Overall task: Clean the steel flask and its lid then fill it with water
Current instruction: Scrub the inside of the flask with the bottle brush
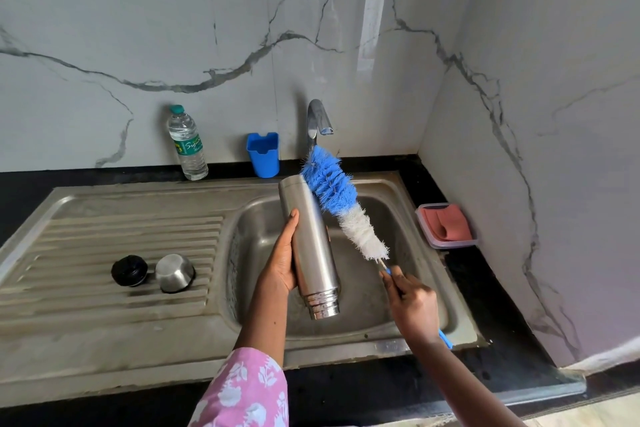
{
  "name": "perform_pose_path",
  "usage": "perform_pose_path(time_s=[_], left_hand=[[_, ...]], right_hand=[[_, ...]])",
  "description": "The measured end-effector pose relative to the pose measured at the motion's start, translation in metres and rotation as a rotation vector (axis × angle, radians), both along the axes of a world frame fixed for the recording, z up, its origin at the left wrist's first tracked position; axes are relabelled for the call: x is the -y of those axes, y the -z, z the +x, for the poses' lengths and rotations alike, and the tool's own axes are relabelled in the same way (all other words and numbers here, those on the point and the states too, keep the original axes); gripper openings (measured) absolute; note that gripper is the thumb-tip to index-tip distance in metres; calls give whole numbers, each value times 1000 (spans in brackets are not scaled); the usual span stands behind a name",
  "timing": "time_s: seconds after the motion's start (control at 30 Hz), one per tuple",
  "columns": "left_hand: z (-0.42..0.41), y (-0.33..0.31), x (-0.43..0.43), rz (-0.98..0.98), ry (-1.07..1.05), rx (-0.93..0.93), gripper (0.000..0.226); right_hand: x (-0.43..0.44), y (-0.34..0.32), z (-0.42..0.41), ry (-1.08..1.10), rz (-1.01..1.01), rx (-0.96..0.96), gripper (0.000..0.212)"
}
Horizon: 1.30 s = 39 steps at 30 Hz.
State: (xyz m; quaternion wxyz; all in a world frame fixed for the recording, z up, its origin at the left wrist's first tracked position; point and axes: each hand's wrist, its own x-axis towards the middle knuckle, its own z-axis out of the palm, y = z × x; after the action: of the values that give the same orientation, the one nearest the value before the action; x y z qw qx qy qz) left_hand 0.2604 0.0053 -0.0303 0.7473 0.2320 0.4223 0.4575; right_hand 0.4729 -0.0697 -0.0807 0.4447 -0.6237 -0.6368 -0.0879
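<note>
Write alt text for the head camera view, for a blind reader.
Over a steel sink, a person's left hand holds a steel flask, mouth toward the camera, while the right hand holds a blue-and-white bottle brush against its side. A black stopper and steel cap rest on the drainboard.

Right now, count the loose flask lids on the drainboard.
2: a black stopper on the ribbed drainboard, and a steel cap just right of it. None seems hidden.

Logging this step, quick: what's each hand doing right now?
Left hand: grips the steel flask.
Right hand: grips the bottle brush by its handle.
</note>
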Motion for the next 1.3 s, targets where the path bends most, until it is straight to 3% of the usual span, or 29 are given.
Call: perform_pose_path(time_s=[0.23,0.5,0.63,0.73,0.8,0.97,1.13,1.3], left_hand=[[1,-2,0,-12,-17,-10,70],[10,-5,3,-42,-11,-19,67],[10,-6,3,-56,-65,-24,61],[3,-4,2,-46,-122,14,78],[-3,-4,2,-29,-146,20,75],[-5,-9,5,-38,-131,-40,75],[0,-20,6,-33,-99,-174,84],[-6,-25,8,-107,-137,-205,98]], right_hand=[[6,1,-9,10,-26,-43,40],[-5,-10,-16,14,-34,-181,41],[-3,-9,-12,29,-34,-48,39],[7,-1,0,14,22,102,43],[14,4,9,2,59,164,48],[7,-5,15,17,53,196,55],[-13,-29,9,38,60,303,50],[3,-11,28,-64,59,363,38]])
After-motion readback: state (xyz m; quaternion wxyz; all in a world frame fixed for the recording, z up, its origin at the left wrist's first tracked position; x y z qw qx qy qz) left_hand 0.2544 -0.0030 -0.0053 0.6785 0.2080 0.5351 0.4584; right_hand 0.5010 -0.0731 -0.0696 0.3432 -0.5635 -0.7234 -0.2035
